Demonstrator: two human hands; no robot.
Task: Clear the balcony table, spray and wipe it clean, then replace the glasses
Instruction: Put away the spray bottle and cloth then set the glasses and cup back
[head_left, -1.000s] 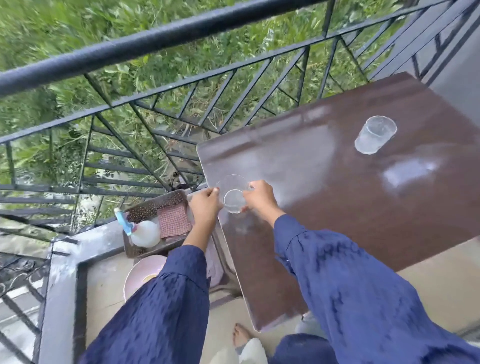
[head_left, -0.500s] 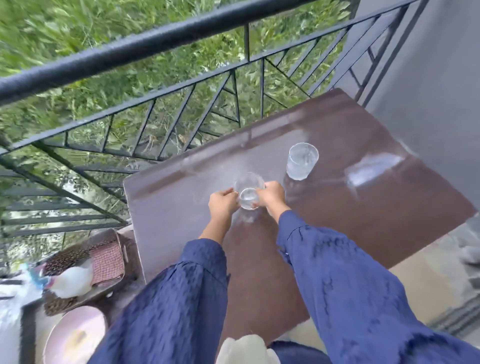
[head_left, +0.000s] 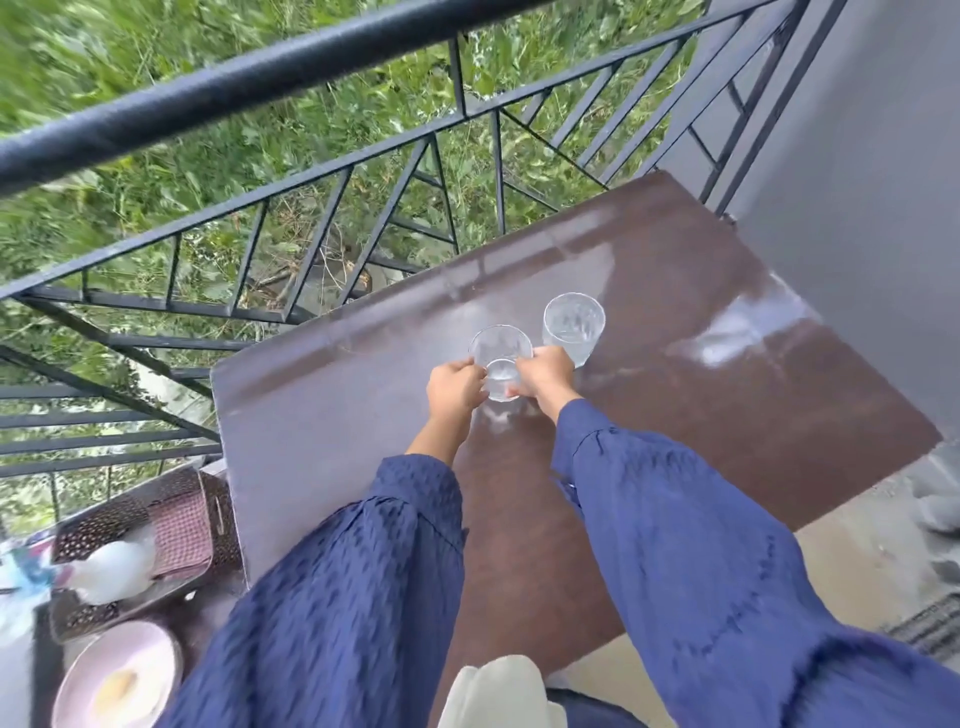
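Note:
A clear ribbed glass (head_left: 500, 357) stands near the middle of the glossy brown balcony table (head_left: 332, 426). My left hand (head_left: 453, 391) grips its left side and my right hand (head_left: 545, 378) grips its right side. Whether its base touches the tabletop I cannot tell. A second clear glass (head_left: 573, 326) stands upright just to the right and behind, close to my right hand. Both arms wear blue sleeves.
A black metal railing (head_left: 332, 171) runs along the table's far edge, with greenery beyond. At lower left, a brown tray (head_left: 104, 525) holds a white spray bottle (head_left: 114, 569) and a pinkish cloth (head_left: 182, 535). A pink plate (head_left: 88, 675) lies below it. A grey wall (head_left: 872, 156) stands to the right.
Both hands carried the glass from the table's left edge toward its middle, beside the second glass. The camera turned right, so the tray slid to the lower left.

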